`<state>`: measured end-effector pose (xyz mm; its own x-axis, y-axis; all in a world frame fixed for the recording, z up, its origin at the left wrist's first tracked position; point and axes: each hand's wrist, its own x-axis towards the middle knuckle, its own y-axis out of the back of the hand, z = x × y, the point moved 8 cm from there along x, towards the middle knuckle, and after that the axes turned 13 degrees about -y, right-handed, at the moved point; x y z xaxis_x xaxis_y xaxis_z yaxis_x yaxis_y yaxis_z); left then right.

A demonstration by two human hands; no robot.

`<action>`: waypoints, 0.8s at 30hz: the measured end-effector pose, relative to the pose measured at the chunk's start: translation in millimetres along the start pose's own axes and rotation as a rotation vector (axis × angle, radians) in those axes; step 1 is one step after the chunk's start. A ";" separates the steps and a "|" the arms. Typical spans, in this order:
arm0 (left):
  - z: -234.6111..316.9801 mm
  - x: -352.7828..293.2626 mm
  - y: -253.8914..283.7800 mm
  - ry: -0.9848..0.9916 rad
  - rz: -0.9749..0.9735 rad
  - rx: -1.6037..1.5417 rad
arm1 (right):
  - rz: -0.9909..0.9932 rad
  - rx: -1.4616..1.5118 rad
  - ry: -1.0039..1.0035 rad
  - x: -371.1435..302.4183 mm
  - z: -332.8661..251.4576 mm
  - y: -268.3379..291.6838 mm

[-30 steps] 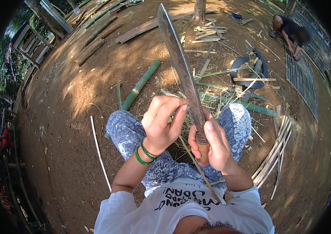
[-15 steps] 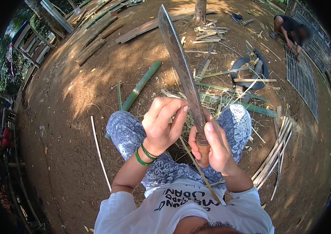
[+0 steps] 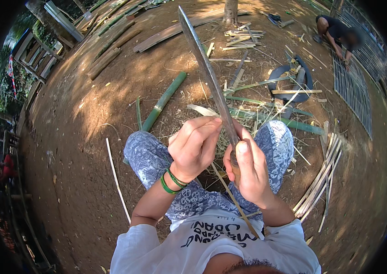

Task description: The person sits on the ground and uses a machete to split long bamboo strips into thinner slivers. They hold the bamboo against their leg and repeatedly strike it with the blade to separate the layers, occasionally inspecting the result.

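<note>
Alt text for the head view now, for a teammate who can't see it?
A person's right hand holds a long machete pointing away, with the left hand, fingers curled, at its left side. A green bamboo pole lies by the left knee, pale strips lie to the right, and a co-worker crouches upper right.

From here I count one long dark-steel machete (image 3: 211,75), two thick green bamboo poles (image 3: 164,101) close by, one round black ring (image 3: 309,75), one lone pale bamboo strip (image 3: 117,180) on the left, at least six fanned pale bamboo strips (image 3: 322,173) on the right, and one crouching co-worker in dark clothing (image 3: 333,28).
</note>
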<state>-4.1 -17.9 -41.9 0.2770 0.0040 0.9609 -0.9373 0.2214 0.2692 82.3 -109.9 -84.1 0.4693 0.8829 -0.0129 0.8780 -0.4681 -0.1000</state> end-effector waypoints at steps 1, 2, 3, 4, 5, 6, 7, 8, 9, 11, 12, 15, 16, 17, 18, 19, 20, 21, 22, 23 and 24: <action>-0.3 0.5 -1.0 0.005 -0.005 -0.006 | 0.014 -0.009 -0.001 -0.1 -0.3 1.2; -0.1 1.3 -1.4 -0.007 -0.004 -0.008 | 0.028 -0.018 0.000 -0.2 -0.8 2.6; -0.2 1.8 -1.6 -0.019 -0.004 -0.010 | 0.035 -0.021 -0.005 -0.1 -0.5 3.5; 0.1 1.9 -1.9 -0.030 -0.003 -0.012 | 0.041 -0.023 -0.010 0.1 -0.1 4.3; 0.3 1.4 -2.9 -0.028 -0.006 -0.021 | 0.049 -0.024 -0.015 0.0 0.1 5.5; 0.8 0.2 -3.9 -0.025 -0.009 -0.029 | 0.053 -0.012 -0.026 -0.1 0.8 6.2; 1.0 -0.7 -4.8 -0.022 -0.012 -0.037 | 0.056 0.000 -0.037 -0.1 1.6 6.7; 1.2 -0.6 -5.0 -0.029 -0.014 -0.041 | 0.060 0.014 -0.048 0.2 2.5 7.0; 1.1 -0.4 -4.9 -0.035 -0.016 -0.045 | 0.065 0.008 -0.038 0.3 1.9 6.8; 0.9 -2.0 -5.3 -0.049 -0.032 -0.063 | 0.074 -0.001 -0.019 0.7 1.7 6.1; 0.6 -4.7 -6.0 -0.056 -0.046 -0.077 | 0.084 -0.001 -0.020 2.5 4.7 6.9; 14.7 -11.2 -11.5 -0.077 -0.091 -0.181 | 0.069 0.041 -0.072 12.8 17.7 10.3; 13.9 -13.9 -13.1 -0.053 -0.117 -0.158 | 0.032 0.083 -0.120 16.9 21.9 10.4; 15.3 -17.9 -12.4 -0.043 -0.113 -0.142 | 0.000 0.124 -0.170 18.4 26.8 9.9; 16.8 -22.1 -11.1 -0.033 -0.110 -0.127 | -0.050 0.140 -0.180 17.2 26.1 6.4; 16.6 -25.0 -10.3 -0.023 -0.107 -0.110 | -0.057 0.187 -0.147 17.5 23.6 5.8; 15.2 -27.9 -9.2 -0.020 -0.083 -0.129 | -0.069 0.235 -0.123 17.2 24.1 3.8; 15.7 -29.3 -7.5 -0.017 -0.067 -0.124 | -0.081 0.284 -0.100 17.1 23.8 2.2; 16.9 -29.9 -5.6 -0.014 -0.051 -0.119 | -0.135 0.205 -0.167 12.8 20.4 1.9; 17.5 -30.5 -4.6 -0.017 -0.039 -0.119 | -0.132 0.170 -0.157 9.8 20.4 2.7; 16.5 -36.7 -4.1 -0.010 -0.035 -0.147 | -0.129 0.135 -0.147 6.8 21.2 2.0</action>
<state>-13.9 -35.1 -77.2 0.3062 -0.0163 0.9518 -0.8857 0.3616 0.2911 85.3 -104.1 -105.5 0.3269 0.9354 -0.1348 0.9046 -0.3510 -0.2418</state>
